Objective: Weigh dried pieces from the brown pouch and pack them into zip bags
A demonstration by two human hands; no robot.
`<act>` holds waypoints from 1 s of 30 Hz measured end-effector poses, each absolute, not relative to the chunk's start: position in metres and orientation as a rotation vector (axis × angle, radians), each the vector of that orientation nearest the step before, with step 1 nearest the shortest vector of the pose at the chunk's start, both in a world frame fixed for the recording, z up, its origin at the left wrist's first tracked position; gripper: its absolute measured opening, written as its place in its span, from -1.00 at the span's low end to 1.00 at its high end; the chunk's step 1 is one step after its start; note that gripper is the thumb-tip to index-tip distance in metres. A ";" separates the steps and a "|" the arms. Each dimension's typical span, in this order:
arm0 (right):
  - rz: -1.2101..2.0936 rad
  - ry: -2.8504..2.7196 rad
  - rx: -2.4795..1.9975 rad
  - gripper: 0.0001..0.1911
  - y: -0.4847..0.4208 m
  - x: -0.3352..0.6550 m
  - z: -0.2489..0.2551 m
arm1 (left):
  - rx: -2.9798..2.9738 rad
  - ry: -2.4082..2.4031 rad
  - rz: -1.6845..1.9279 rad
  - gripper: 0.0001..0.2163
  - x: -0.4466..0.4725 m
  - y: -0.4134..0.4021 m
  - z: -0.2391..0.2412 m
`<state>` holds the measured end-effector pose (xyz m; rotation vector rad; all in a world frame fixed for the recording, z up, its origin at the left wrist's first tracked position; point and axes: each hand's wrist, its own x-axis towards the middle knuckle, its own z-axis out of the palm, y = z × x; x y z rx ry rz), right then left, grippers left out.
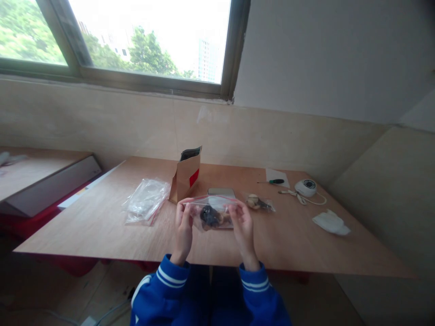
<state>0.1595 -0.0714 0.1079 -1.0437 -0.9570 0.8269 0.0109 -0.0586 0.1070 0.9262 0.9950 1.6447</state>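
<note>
My left hand [184, 226] and my right hand [242, 224] pinch the two upper corners of a clear zip bag [200, 209] with a red seal line. They hold it up over the near part of the table. Inside the bag are dark and tan lumps [210, 216], whose kind I cannot make out. Behind the bag, partly hidden by it, lies a pale flat rectangular object [220, 192]. To the right rests a second clear bag [261, 203] with a cream lump and a dark piece in it.
An open brown paper bag [185, 179] with a red patch stands behind my left hand. Several empty zip bags [146, 199] lie left on the wooden table [102, 226]. At right are a green-handled screwdriver [277, 181], a white dome device [305, 187] with its cable and a crumpled tissue [331, 222].
</note>
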 end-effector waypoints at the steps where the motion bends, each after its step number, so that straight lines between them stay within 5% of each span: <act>1: 0.853 -0.947 -1.042 -0.62 -0.071 0.159 0.107 | 0.951 0.983 1.651 -0.74 0.011 -0.059 0.107; 30: 0.705 -1.048 -1.059 -0.81 -0.074 0.174 0.125 | 1.267 1.136 1.685 -0.82 -0.005 -0.066 0.123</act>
